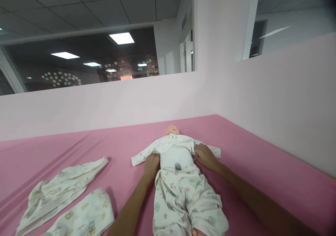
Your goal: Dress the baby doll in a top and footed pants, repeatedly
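Observation:
A baby doll (pixel 171 130) lies on its back on the pink sheet (pixel 249 159), head away from me. It wears a white printed top (pixel 173 143), pulled up so the pale belly (pixel 174 157) shows, and matching printed trousers (pixel 183 197). My left hand (pixel 151 164) rests on the doll's side, fingers closed on the hem of the top. My right hand (pixel 204 156) grips the hem on the other side in the same way.
Two more printed baby garments lie on the sheet at the lower left, a long one (pixel 60 187) and a smaller one (pixel 84 215). Pale pink walls (pixel 275 99) close in the back and right side. A window (pixel 86 61) looks into a dark room.

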A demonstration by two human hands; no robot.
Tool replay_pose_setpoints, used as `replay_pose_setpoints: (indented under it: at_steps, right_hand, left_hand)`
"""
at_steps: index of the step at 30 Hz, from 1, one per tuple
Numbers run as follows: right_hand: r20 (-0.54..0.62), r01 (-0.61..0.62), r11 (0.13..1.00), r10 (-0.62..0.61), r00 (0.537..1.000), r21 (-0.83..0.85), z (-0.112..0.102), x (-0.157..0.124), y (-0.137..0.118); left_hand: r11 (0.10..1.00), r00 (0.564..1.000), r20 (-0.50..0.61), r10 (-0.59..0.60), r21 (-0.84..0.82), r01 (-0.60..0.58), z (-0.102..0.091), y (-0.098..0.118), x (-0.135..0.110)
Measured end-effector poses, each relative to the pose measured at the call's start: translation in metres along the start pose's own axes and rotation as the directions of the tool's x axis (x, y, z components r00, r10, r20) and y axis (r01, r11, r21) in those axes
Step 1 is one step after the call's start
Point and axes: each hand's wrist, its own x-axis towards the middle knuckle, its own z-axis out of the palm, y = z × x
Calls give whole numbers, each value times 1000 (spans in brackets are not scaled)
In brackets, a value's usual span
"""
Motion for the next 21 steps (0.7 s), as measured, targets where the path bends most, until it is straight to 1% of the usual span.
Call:
replay_pose_setpoints:
  at_steps: [4,7,11,14,16,17,19,21]
  right_hand:
    - [-87,-2,996,-6,996,-91,-4,11,8]
    - [-92,-32,997,25,995,-72,-2,20,17]
    - [-80,-111,993,115,990,44,2,26,24]
    - [-94,-152,975,169,981,162,-1,23,19]
    - [-100,-164,951,196,975,262,-5,20,13]
    - [-98,-170,933,210,973,318,-7,20,9]
    - [-84,-184,886,241,967,427,-10,21,3]
    - [-72,-208,835,283,956,509,-10,24,-2]
  left_hand:
    - [996,997,-18,-76,53,77,2,2,6]
    - [991,990,-47,-130,19,131,4,-1,5]
    - [968,973,-64,-221,-135,211,3,-6,0]
    - [906,949,-72,-305,-329,266,1,-6,-2]
    - [822,927,-72,-367,-491,288,-1,-4,-1]
    - [762,916,-57,-398,-577,295,-1,-3,0]
    - [599,894,9,-449,-739,308,0,-2,4]
    - [392,872,99,-480,-864,315,2,0,9]
